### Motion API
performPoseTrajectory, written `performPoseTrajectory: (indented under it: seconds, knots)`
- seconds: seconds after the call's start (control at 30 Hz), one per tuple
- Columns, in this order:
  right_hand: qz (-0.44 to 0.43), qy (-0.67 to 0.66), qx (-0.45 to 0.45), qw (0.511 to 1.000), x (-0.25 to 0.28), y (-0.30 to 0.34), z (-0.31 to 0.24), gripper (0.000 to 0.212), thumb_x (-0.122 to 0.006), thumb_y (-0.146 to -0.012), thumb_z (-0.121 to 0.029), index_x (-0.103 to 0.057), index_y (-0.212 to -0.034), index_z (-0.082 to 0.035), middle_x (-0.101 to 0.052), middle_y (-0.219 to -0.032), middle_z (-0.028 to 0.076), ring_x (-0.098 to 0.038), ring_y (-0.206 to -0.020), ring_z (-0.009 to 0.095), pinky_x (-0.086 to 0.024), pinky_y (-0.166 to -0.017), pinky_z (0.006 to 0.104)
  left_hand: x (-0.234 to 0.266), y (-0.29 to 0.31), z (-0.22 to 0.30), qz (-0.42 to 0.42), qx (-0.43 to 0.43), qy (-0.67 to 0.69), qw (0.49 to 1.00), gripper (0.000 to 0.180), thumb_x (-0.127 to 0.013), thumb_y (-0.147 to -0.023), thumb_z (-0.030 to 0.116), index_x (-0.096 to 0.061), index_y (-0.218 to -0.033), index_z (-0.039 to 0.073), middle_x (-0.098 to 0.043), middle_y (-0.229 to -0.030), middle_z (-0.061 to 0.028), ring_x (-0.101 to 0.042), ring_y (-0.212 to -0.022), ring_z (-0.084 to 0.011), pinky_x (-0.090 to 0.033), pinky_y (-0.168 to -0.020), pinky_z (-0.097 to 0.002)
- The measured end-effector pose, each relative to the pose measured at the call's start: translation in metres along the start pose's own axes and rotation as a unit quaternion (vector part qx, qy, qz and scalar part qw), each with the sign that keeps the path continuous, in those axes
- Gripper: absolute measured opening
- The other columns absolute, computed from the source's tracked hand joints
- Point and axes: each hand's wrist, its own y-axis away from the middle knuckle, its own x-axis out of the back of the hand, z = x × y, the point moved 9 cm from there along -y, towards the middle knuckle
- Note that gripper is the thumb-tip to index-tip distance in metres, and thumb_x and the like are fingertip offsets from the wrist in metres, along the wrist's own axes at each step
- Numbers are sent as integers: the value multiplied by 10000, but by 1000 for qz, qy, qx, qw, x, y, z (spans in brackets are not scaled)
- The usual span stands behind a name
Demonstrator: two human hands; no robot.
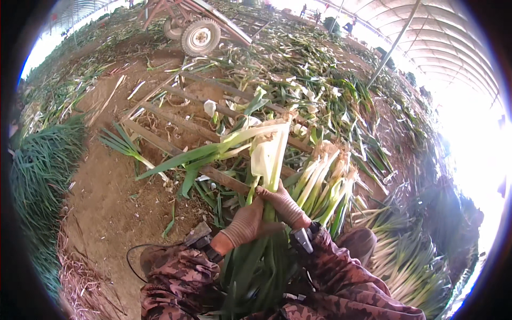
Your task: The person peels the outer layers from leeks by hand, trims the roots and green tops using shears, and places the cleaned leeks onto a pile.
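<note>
In front of my lap, a green onion (276, 154) stands roots up, its pale stalk rising and its dark leaves hanging between my knees. My left hand (246, 220), in a ribbed glove, is closed round the lower stalk. Just right of it and touching, my gloved right hand (285, 205) grips the same stalk. A loose outer leaf (194, 154) bends off the top toward the left. Beside my right hand, a bunch of green onions (320, 184) leans with dry roots upward. The palm side of both hands is hidden.
A slatted wooden frame (184, 122) lies ahead, strewn with leaf scraps. One green onion (128, 146) rests at its left end. Piles of green onions lie at left (42, 165) and right (410, 256). A wheeled cart (200, 38) and a slanting metal post (394, 42) stand farther off.
</note>
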Motion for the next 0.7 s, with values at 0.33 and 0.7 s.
performPoseTrajectory:
  seconds: [0.33,0.7]
  knots:
    - [40,431,59,899,6,22,-208,884,-760,-709,-222,-273,-1418,-17,-658,-965,212,-661,-872,317,-546,-801,403,124,20,-5,398,-91,-107,906,814,-783,-680,590,-546,-1181,-6,-645,-1053,-174,-632,-952,-324,-481,-827,-430]
    - [70,854,-21,515,30,121,-252,1067,-703,-788,-419,-40,-1513,-3,-602,-1101,274,-654,-926,377,-530,-818,457,211,-9,145,494,-238,-28,836,1142,-865,-656,371,-192,-1441,-115,-549,-1239,-283,-566,-1134,-401,-463,-938,-430]
